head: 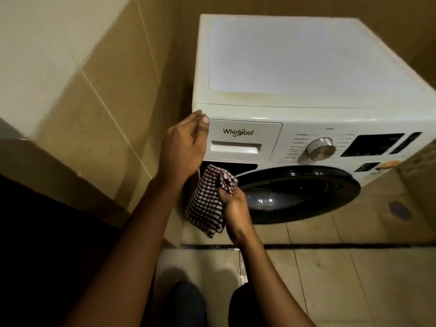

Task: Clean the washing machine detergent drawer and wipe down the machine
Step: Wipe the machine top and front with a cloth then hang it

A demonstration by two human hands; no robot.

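A white front-loading washing machine (pixel 306 67) stands against a tiled wall. Its detergent drawer (pixel 245 140) sits closed at the upper left of the front panel. My left hand (pixel 184 147) rests on the machine's front left corner, just left of the drawer, with the thumb touching the panel; the fingers reach around the corner, out of sight. My right hand (pixel 233 208) grips a dark checked cloth (pixel 207 201) below the drawer, in front of the left side of the black round door (pixel 297 194).
A silver dial (pixel 320 148) and a dark display (pixel 375 143) lie right of the drawer. Tiled wall (pixel 106 102) runs close along the machine's left side. Tiled floor (pixel 342 279) with a dark drain channel (pixel 330 246) lies below; my knees (pixel 186 303) show at the bottom.
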